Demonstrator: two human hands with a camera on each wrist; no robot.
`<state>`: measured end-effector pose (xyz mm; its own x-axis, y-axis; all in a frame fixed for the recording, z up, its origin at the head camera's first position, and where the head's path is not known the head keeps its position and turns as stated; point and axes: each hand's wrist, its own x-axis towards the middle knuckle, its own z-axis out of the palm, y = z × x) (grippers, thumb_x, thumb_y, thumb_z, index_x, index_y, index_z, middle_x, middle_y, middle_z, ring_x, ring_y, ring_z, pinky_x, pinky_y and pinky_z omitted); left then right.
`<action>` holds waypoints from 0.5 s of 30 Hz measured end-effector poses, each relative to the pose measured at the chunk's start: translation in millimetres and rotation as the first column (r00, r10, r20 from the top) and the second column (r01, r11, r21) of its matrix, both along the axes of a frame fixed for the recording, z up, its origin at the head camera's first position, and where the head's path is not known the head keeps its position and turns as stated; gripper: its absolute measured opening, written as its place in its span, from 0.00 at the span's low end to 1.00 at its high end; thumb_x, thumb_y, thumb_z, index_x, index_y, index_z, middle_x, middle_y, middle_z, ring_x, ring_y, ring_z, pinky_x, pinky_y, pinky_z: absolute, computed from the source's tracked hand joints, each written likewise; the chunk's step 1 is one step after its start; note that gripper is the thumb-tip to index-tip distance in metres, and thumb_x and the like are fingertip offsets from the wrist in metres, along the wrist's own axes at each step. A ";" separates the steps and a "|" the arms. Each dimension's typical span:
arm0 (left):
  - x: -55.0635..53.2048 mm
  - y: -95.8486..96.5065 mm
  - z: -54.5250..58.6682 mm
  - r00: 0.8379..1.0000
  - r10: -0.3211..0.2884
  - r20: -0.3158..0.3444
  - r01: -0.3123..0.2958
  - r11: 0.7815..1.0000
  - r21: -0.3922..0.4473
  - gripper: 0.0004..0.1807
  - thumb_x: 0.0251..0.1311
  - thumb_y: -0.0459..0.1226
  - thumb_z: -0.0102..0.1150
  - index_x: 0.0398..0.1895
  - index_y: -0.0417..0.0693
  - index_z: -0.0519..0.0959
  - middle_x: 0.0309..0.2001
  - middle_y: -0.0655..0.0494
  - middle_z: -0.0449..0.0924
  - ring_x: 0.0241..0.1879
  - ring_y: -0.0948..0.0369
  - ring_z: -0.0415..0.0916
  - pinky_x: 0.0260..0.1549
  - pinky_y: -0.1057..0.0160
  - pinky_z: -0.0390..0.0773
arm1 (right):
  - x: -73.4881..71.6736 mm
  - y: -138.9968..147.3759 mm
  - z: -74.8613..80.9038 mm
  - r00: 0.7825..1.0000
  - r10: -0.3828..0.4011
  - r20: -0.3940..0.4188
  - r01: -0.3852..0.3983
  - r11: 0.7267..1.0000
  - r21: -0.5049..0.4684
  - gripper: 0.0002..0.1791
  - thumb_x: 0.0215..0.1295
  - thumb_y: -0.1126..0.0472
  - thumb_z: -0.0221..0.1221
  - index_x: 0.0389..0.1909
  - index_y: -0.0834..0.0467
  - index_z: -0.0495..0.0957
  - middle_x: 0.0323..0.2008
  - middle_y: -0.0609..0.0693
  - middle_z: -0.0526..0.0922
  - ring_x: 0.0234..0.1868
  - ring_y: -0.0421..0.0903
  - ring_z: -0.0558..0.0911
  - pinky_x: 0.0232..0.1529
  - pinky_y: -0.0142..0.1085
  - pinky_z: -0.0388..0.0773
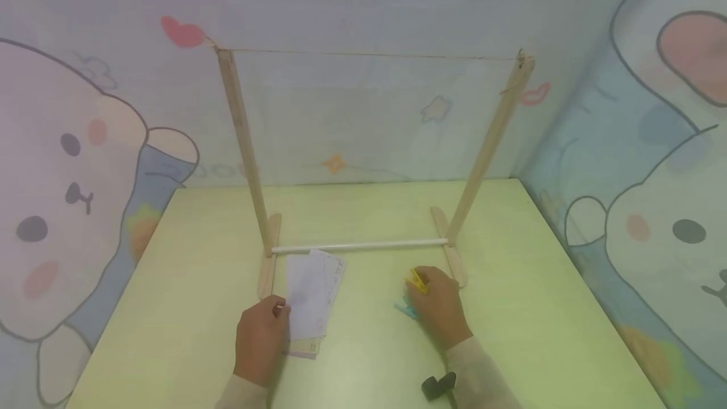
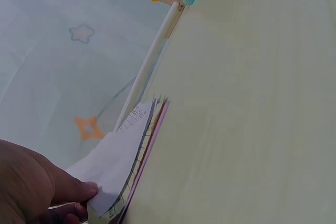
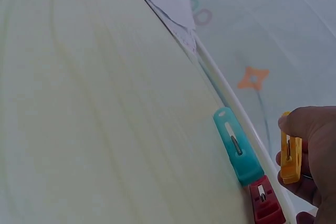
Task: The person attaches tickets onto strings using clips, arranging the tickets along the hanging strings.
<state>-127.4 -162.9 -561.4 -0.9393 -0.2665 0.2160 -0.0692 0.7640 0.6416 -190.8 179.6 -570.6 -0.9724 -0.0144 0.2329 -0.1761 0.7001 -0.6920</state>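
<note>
Pale sleeves reach over a table, where the left hand pinches papers by the edge near a white rod and the right hand grips a yellow clothespin near a blue clothespin and a red clothespin.

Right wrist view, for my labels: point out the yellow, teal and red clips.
Yellow clip [image 3: 290, 168], right wrist view: on its lower half.
Teal clip [image 3: 245, 163], right wrist view: on its lower half.
Red clip [image 3: 268, 210], right wrist view: its visible lower part.

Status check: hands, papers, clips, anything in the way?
Left hand pinches papers. Right hand holds yellow clothespin. Teal clothespin, red clothespin on table. Nothing visibly blocking string.
</note>
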 end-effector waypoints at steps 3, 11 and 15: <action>0.1 0.1 -0.9 0.999 0.016 -0.033 -0.016 1.000 0.004 0.05 0.61 0.32 0.67 0.38 0.41 0.87 0.27 0.52 0.87 0.25 0.58 0.82 0.24 0.57 0.79 | 2.3 0.1 3.0 1.000 -0.007 -0.001 0.007 0.999 -0.039 0.17 0.65 0.57 0.70 0.52 0.60 0.83 0.46 0.53 0.87 0.48 0.52 0.84 0.59 0.54 0.73; 0.2 0.1 2.0 0.999 0.010 -0.043 -0.010 1.000 -0.006 0.02 0.62 0.32 0.67 0.33 0.42 0.86 0.32 0.48 0.87 0.29 0.55 0.83 0.30 0.53 0.82 | -1.1 4.0 -9.8 1.000 0.004 -0.014 -0.005 0.998 -0.064 0.19 0.66 0.56 0.70 0.56 0.56 0.83 0.44 0.50 0.88 0.36 0.44 0.83 0.46 0.45 0.80; -1.6 1.3 7.9 0.999 0.000 -0.044 0.001 1.000 0.024 0.02 0.65 0.33 0.65 0.37 0.44 0.83 0.35 0.48 0.88 0.36 0.51 0.85 0.36 0.49 0.83 | -1.3 4.3 -7.9 0.999 0.039 -0.018 -0.041 0.993 -0.109 0.21 0.67 0.57 0.70 0.59 0.55 0.83 0.41 0.47 0.88 0.32 0.41 0.83 0.43 0.40 0.82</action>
<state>-129.0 -161.6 -553.5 -0.9294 -0.2713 0.2504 -0.0400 0.7483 0.6622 -192.1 183.9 -578.6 -0.9679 -0.0264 0.2501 -0.2134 0.6124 -0.7612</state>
